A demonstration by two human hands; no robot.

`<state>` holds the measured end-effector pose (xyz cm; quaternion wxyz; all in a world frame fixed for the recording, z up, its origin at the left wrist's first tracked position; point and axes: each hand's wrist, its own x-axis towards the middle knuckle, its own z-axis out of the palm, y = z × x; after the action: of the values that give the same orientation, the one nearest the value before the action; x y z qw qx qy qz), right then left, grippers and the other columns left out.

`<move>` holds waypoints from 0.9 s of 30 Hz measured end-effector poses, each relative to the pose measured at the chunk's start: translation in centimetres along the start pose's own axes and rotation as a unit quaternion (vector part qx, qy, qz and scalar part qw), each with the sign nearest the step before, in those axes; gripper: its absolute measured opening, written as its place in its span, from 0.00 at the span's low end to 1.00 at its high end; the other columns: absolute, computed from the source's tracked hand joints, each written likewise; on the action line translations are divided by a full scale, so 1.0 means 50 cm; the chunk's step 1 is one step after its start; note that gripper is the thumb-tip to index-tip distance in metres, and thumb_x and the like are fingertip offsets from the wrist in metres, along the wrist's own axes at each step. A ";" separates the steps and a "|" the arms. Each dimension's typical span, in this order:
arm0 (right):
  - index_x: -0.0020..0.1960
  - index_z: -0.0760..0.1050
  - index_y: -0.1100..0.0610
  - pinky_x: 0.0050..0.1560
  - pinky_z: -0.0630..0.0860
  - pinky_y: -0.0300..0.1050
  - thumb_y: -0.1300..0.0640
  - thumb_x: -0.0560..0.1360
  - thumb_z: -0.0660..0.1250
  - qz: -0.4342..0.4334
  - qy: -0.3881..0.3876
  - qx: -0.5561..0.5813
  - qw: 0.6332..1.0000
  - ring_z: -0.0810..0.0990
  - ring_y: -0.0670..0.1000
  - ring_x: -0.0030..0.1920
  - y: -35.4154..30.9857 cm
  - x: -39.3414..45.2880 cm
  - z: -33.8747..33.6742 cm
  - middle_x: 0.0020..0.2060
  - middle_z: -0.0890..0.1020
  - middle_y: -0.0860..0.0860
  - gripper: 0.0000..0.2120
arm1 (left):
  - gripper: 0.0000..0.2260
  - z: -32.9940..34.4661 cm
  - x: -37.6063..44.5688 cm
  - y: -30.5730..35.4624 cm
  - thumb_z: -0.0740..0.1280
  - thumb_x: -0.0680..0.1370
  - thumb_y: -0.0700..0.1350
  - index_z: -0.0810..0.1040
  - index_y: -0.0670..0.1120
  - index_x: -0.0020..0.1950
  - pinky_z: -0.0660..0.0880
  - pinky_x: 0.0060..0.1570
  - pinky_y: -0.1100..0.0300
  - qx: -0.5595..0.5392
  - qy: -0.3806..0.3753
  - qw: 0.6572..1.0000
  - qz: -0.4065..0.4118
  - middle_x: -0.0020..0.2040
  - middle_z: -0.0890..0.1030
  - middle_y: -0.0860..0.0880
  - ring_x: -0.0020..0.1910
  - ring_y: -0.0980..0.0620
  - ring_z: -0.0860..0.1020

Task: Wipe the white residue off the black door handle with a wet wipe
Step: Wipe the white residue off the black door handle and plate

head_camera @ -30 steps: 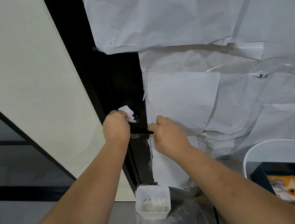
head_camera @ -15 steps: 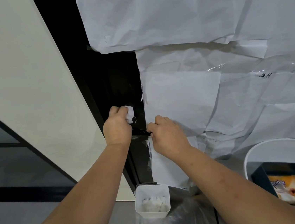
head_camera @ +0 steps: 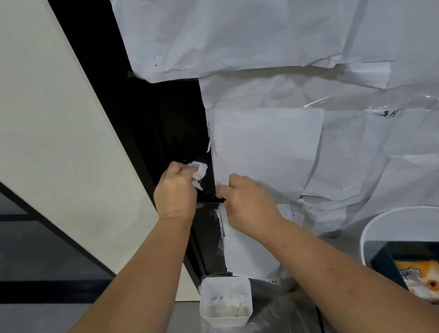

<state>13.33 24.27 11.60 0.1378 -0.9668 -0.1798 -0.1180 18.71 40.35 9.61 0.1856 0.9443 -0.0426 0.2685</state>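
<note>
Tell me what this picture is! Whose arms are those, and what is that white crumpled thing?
The camera sits on a person's head and looks down, so those arms are their own. The left hand grips a crumpled wet wipe against a black door. The right hand pinches the end of the black door handle, which runs between the hands. White paper sheets cover the door's right part. Lower down is a small white tub with something white inside, and a white bucket at the right.

Bare black door [head_camera: 177,116] above the handle is open room – taped paper sheets [head_camera: 278,143] crowd its right edge, a white tub [head_camera: 225,301] sits near, below both hands
</note>
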 end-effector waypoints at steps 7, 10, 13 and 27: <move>0.53 0.78 0.57 0.35 0.67 0.47 0.66 0.69 0.65 -0.001 0.000 0.000 1.000 0.72 0.55 0.42 0.002 -0.001 0.001 0.43 0.72 0.53 0.14 | 0.10 -0.006 -0.003 0.001 0.74 0.69 0.31 0.85 0.41 0.47 0.77 0.28 0.57 0.012 -0.003 1.000 -0.023 0.43 0.81 0.42 0.29 0.43 0.79; 0.53 0.78 0.57 0.34 0.68 0.47 0.66 0.69 0.65 -0.002 -0.001 0.003 1.000 0.71 0.55 0.42 0.002 -0.002 0.001 0.43 0.72 0.53 0.14 | 0.04 -0.006 0.001 0.003 0.75 0.70 0.34 0.85 0.40 0.43 0.73 0.25 0.60 0.035 -0.001 0.999 -0.025 0.39 0.80 0.42 0.25 0.44 0.76; 0.52 0.78 0.57 0.34 0.69 0.47 0.66 0.69 0.65 -0.001 -0.001 0.008 1.000 0.72 0.55 0.43 0.002 -0.003 0.000 0.43 0.72 0.53 0.13 | 0.11 -0.006 0.005 -0.002 0.73 0.76 0.43 0.82 0.38 0.38 0.68 0.24 0.62 0.039 0.008 0.998 -0.051 0.34 0.78 0.41 0.23 0.44 0.74; 0.52 0.78 0.56 0.37 0.74 0.51 0.66 0.71 0.64 0.007 -0.009 0.013 1.000 0.72 0.54 0.44 -0.001 0.005 -0.003 0.44 0.72 0.52 0.12 | 0.14 -0.017 0.013 -0.021 0.62 0.81 0.43 0.74 0.37 0.37 0.70 0.32 0.58 -0.203 -0.095 0.935 -0.275 0.32 0.76 0.38 0.30 0.48 0.72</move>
<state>13.50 24.36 11.81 0.1498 -0.9672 -0.1761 -0.1057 19.05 41.66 10.28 0.4347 0.8825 0.1478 0.1021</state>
